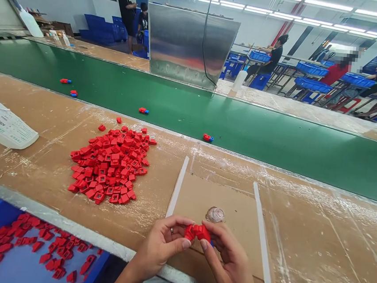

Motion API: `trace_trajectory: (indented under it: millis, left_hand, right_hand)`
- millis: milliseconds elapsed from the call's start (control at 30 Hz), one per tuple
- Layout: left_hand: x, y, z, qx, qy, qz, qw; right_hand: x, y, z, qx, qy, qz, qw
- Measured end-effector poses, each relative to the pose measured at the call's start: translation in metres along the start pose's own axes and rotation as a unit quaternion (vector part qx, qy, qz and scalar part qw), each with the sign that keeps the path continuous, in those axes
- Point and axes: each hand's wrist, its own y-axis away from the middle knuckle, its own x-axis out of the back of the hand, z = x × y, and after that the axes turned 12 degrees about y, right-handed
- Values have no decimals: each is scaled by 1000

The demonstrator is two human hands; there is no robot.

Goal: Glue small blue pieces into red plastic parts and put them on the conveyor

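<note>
Near the table's front edge, my left hand (163,241) pinches a small red plastic block (189,232) between thumb and fingers. Close against it, my right hand (228,263) grips a red plastic part (202,232) with a bit of blue showing behind it. The two red pieces meet or nearly meet; I cannot tell whether they are joined. Just beyond my fingers, a small round clear object (215,214) lies on a cardboard sheet (232,199). Left of my hands is a heap of loose red blocks (111,163).
A green conveyor belt (179,102) crosses behind the table, carrying several red-and-blue pieces (144,110). A white plastic bottle (6,124) lies at left. A blue bin (96,270) with red blocks stands lower left. Beyond the belt are a metal panel (191,44) and several people.
</note>
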Motion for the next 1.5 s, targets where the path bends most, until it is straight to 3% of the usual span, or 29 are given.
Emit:
trace_trajectory:
  millis: [500,767,867,1000,1100,1233,1500]
  left_hand:
    - [-5,1,3,-26,-48,18,998]
    - [-3,3,4,-23,-127,-18,991]
    - [-1,3,1,-15,-142,-17,990]
    - [-5,2,1,14,-161,-18,987]
    - [-11,1,4,-4,-279,-36,959]
    - [-16,-1,8,-50,-452,-54,889]
    - [-12,2,4,-71,-482,-82,869]
  right_hand:
    - [-3,2,7,29,28,-37,999]
    - [-4,11,14,44,59,-33,997]
    - [-4,15,18,64,60,-10,996]
    - [-5,19,20,164,85,71,980]
    - [-5,19,19,231,133,116,957]
    - [-6,21,24,271,151,130,942]
    - [-6,24,24,278,118,107,947]
